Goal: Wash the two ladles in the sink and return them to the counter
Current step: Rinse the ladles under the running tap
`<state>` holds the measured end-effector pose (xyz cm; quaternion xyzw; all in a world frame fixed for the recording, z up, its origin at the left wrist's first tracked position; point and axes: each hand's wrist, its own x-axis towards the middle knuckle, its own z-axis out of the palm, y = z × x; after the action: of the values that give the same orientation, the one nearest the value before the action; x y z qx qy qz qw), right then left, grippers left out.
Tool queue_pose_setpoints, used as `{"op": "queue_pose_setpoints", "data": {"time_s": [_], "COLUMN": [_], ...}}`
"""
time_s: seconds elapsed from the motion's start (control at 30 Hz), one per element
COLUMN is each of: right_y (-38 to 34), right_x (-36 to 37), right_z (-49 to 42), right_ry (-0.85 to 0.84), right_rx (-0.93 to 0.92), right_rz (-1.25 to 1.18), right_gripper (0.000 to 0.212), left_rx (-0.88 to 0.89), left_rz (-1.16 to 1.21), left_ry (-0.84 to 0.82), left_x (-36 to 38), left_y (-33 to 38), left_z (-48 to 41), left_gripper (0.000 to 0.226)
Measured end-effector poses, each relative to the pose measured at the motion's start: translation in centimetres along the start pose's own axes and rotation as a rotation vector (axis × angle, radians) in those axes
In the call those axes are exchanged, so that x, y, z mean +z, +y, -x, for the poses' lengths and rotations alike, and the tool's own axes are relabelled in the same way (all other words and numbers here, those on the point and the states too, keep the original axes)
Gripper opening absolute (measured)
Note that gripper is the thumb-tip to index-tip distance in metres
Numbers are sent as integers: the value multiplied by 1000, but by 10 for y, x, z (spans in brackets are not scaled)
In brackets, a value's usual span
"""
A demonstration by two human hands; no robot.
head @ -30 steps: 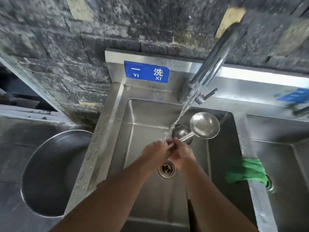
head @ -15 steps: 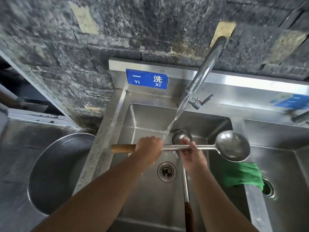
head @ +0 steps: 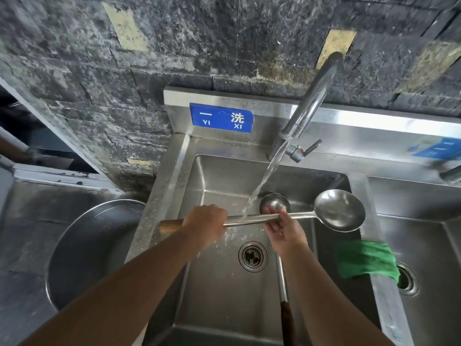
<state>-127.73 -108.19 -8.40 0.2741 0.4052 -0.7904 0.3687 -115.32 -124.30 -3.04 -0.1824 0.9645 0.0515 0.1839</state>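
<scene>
A large steel ladle (head: 338, 210) with a wooden grip lies level across the sink (head: 224, 295), its bowl to the right. My left hand (head: 205, 224) grips its handle near the wooden end. My right hand (head: 283, 227) wraps its fingers around the metal shaft nearer the bowl. Water from the faucet (head: 310, 101) falls onto the shaft between my hands. A second, smaller ladle (head: 274, 202) rests in the sink with its bowl at the back; its handle (head: 283, 285) runs toward me, partly hidden by my right hand.
A green cloth (head: 365, 258) hangs over the divider to the right basin (head: 424, 270). A big round metal basin (head: 89, 250) sits on the counter at left. The drain (head: 252, 255) lies below my hands. A blue label (head: 221, 117) marks the backsplash.
The large ladle swung from pointing away to level across the sink, bowl right. My hands moved apart along its handle, and my right hand now sits a little nearer the bowl.
</scene>
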Motion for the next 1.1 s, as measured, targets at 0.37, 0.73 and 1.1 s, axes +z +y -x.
{"op": "queue_pose_setpoints", "data": {"time_s": [0.37, 0.73, 1.1], "right_y": [104, 50, 125], "right_x": [76, 23, 90], "right_z": [31, -1, 42], "right_ry": [60, 67, 27], "right_rx": [255, 107, 234], "right_rz": [-358, -450, -259], "right_gripper": [49, 48, 40], "left_rx": [-101, -197, -257], "left_rz": [-74, -42, -16], "left_ry": [-6, -23, 25], "left_x": [11, 20, 10], "left_y": [-22, -71, -22], "left_z": [34, 81, 54], "left_gripper": [21, 30, 19]}}
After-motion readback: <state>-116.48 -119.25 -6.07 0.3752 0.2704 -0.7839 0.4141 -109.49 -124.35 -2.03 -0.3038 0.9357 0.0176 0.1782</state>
